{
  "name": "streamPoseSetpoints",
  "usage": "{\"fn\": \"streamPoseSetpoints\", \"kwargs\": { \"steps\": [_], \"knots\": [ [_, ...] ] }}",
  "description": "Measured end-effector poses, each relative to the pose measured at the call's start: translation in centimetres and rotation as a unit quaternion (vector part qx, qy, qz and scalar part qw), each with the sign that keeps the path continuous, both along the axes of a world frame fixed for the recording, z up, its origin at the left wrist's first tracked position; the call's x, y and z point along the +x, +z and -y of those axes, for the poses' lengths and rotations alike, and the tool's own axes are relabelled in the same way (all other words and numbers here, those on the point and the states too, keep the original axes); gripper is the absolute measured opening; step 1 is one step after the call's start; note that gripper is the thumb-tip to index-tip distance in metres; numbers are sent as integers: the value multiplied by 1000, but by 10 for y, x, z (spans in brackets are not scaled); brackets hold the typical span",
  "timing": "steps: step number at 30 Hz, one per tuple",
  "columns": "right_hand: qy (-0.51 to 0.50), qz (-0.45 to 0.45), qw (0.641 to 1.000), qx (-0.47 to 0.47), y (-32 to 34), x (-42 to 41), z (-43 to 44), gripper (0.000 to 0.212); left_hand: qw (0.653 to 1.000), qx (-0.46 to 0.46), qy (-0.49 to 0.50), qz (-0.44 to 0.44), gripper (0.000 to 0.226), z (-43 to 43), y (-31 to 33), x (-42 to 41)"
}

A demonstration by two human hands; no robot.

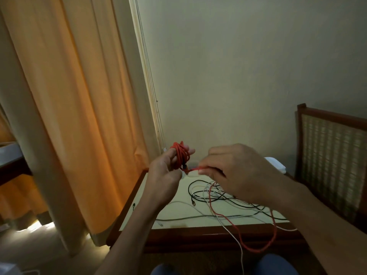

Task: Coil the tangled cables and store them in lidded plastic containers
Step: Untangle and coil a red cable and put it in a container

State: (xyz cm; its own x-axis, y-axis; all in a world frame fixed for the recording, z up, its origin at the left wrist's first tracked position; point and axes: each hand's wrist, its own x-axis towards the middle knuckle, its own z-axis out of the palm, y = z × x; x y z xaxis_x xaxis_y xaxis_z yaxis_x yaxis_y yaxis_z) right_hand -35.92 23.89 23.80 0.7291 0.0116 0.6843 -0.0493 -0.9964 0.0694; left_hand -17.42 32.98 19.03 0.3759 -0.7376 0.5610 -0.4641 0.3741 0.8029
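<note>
A red cable (181, 155) is wound in several loops around the raised fingers of my left hand (166, 171), which holds the coil above the table. My right hand (234, 171) pinches the same red cable close to the coil; from there the strand drops over the table and hangs in a loop (258, 249) past the front edge. A tangle of black and white cables (216, 197) lies on the table (178, 217) below my hands. No plastic container shows in view.
The pale table top has a dark wooden rim (198, 235). An orange curtain (79, 116) hangs at the left, a wall stands behind. A wooden chair back with woven cane (333, 155) is at the right, white folded cloth (276, 163) beside it.
</note>
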Motion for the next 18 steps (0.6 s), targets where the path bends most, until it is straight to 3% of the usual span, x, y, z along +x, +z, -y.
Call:
{"fn": "streamPoseSetpoints", "kwargs": {
  "steps": [10,18],
  "knots": [
    [10,51,999,11,52,6,29,17,996,47,-60,53,50,-8,9,-13],
    [45,121,987,94,41,28,58,15,983,18,-177,-43,50,-13,8,-14]
  ]
}}
